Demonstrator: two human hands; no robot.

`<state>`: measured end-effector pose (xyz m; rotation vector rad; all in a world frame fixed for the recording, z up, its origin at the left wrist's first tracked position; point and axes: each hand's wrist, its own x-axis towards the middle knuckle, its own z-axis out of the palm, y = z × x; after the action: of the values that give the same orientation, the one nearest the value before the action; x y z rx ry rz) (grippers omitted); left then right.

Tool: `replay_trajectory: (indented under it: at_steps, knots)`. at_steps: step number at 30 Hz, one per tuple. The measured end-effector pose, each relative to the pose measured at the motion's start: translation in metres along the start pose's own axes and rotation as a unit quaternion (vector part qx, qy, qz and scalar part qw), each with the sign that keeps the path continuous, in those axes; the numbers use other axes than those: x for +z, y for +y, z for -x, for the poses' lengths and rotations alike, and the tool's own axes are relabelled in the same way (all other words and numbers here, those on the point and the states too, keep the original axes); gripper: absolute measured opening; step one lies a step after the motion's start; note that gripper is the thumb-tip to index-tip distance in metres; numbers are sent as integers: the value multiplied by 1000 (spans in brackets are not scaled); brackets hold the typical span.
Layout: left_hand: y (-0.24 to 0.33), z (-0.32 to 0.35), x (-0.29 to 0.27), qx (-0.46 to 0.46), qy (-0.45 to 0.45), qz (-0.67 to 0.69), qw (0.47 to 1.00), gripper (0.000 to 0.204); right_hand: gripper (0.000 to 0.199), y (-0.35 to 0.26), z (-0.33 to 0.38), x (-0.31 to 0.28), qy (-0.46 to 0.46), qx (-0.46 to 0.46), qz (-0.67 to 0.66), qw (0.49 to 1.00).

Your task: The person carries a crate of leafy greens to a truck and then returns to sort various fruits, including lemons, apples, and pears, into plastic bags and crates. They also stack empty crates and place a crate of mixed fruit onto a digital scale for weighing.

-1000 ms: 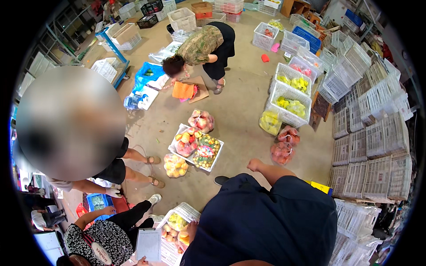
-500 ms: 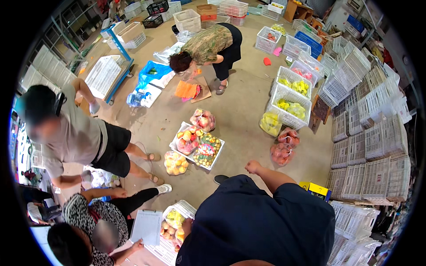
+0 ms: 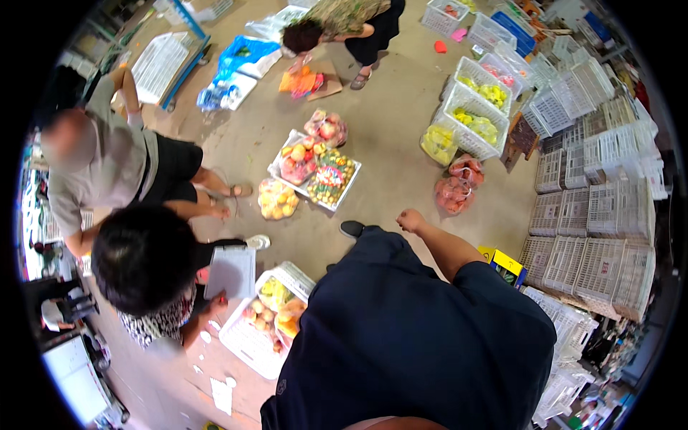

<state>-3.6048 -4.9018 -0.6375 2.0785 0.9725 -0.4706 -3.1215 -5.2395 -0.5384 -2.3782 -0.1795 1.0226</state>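
Note:
My right hand (image 3: pixel 411 220) hangs over the floor ahead of me, its fingers curled in a loose fist with nothing seen in them. Nearest to it are clear bags of reddish produce (image 3: pixel 454 193). My left hand is out of sight behind my dark shirt. Close by my left side sits a white crate (image 3: pixel 247 344) holding bagged yellow and orange produce (image 3: pixel 276 294). Beside that crate a person in a patterned top holds a clipboard (image 3: pixel 231 272) with paper. Ahead, a white crate (image 3: pixel 337 208) carries bags of fruit, with a bag of yellow-orange fruit (image 3: pixel 278 198) next to it.
White crates of bagged yellow produce (image 3: pixel 476 143) stand ahead right. Tall stacks of white crates (image 3: pixel 588 265) line the right side. A yellow-and-blue box (image 3: pixel 505 266) lies near my right arm. A person in grey (image 3: pixel 107 161) stands at left; another bends over orange netting (image 3: pixel 299 81).
My view has shifted, and most of the floor scene sits higher. The left hand near the crate has gone out of sight. The person with the clipboard has leaned forward.

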Motion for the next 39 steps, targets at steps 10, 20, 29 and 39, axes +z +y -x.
replay_trajectory:
  at_steps: [10, 20, 29, 39]
  knots:
    - [32, 20, -20, 209, 136, -51, 967, 14, 31, 12, 37, 19, -54, 35, -46, 997]
    - [75, 55, -1, -248, 136, 255, 925, 33, 32, 6, 18, 1, -89, -45, 28, 995]
    - [112, 86, 3, -350, 169, 377, 841, 39, 30, -6, -77, 0, -200, -234, 84, 948]
    - [140, 98, 44, -367, 191, 417, 809, 41, 17, -124, -81, -8, -274, -47, 72, 958]
